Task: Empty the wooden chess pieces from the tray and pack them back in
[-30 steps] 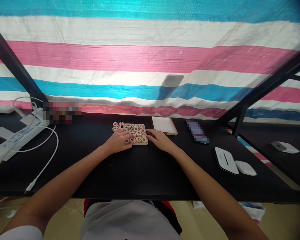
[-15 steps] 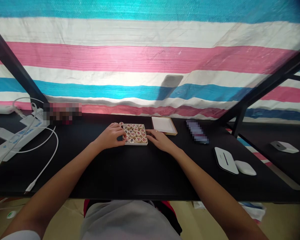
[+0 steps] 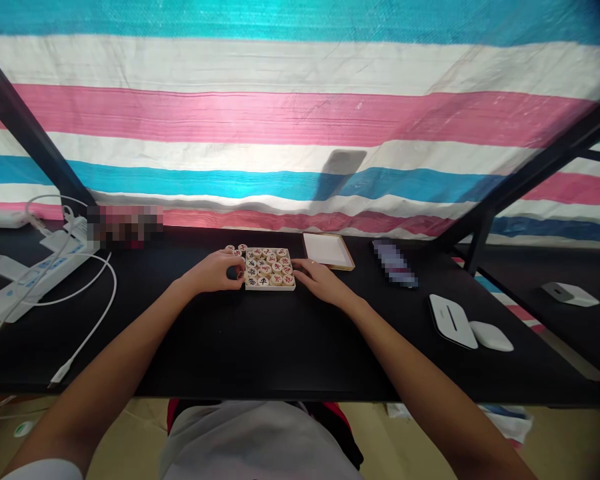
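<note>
A shallow white box (image 3: 271,289) on the black desk holds several round Chinese chess pieces (image 3: 265,270) with red or black characters. Just left of the box, my left hand (image 3: 215,270) is closed in a pinch on a chess piece (image 3: 241,275) with a red character. Several loose pieces (image 3: 243,247) lie beyond those fingers, by the box's far left corner, partly covered by the hand. My right hand (image 3: 320,279) is open, its stretched fingertips at the right side of the box.
The box lid (image 3: 329,251) lies inside-up behind my right hand. A blurred phone (image 3: 395,263), a white flat device (image 3: 453,321) and a white mouse-like object (image 3: 491,335) are on the right. At left are a power strip (image 3: 45,273) and white cables (image 3: 105,313).
My left hand has moved left from over the box's left column to outside its edge, with a piece in its fingers. More loose pieces show there. My right hand has stayed put.
</note>
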Action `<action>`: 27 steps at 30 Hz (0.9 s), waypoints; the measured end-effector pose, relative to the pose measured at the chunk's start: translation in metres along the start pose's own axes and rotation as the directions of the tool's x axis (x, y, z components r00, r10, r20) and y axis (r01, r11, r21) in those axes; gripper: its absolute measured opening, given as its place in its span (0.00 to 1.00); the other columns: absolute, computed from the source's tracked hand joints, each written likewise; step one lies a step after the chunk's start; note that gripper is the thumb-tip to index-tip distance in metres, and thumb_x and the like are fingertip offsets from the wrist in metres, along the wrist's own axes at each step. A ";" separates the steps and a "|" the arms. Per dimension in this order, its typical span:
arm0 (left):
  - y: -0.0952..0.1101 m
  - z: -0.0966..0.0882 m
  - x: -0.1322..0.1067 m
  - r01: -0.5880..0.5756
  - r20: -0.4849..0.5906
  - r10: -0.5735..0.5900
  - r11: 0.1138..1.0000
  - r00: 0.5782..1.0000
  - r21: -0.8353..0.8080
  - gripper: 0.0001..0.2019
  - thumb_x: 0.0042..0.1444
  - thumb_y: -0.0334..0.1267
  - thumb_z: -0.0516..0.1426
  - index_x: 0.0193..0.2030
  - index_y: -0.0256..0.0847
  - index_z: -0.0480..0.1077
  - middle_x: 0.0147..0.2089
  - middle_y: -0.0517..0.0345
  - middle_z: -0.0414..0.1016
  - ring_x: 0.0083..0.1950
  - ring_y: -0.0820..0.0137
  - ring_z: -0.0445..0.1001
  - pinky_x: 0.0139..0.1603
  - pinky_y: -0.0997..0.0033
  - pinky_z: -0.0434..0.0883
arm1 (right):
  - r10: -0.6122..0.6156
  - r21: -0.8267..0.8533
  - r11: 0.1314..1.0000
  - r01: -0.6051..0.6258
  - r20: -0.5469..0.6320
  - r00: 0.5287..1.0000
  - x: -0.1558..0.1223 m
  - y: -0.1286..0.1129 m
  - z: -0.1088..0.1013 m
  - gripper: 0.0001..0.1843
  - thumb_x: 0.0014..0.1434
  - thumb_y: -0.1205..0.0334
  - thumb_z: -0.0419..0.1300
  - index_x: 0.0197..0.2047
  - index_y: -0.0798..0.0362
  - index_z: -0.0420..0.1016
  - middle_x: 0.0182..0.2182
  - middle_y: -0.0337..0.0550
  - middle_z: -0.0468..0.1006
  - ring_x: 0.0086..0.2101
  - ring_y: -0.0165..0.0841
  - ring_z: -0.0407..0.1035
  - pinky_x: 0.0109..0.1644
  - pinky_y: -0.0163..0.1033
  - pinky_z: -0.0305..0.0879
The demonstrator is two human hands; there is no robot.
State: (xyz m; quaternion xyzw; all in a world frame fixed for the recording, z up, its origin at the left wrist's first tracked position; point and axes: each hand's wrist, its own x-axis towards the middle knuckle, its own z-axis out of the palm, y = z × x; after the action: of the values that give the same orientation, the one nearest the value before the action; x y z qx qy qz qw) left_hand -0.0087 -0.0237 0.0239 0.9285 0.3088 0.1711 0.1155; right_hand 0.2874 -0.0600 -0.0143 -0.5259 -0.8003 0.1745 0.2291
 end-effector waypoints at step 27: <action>0.000 -0.001 0.001 0.260 0.225 -0.224 0.955 0.948 -0.145 0.16 0.50 0.44 0.59 0.44 0.43 0.67 0.39 0.60 0.75 0.38 0.70 0.73 0.37 0.74 0.66 | 0.004 0.015 1.000 -0.004 -0.001 1.000 0.001 0.001 0.000 0.20 0.66 0.58 0.50 0.58 0.53 0.66 0.48 0.51 0.75 0.48 0.40 0.70 0.54 0.47 0.64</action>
State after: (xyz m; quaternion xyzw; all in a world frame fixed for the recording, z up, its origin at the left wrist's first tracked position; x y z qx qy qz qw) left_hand -0.0085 -0.0229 0.0251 0.8825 0.3912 0.0847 0.2469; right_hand 0.2878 -0.0593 -0.0144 -0.5257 -0.7979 0.1808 0.2330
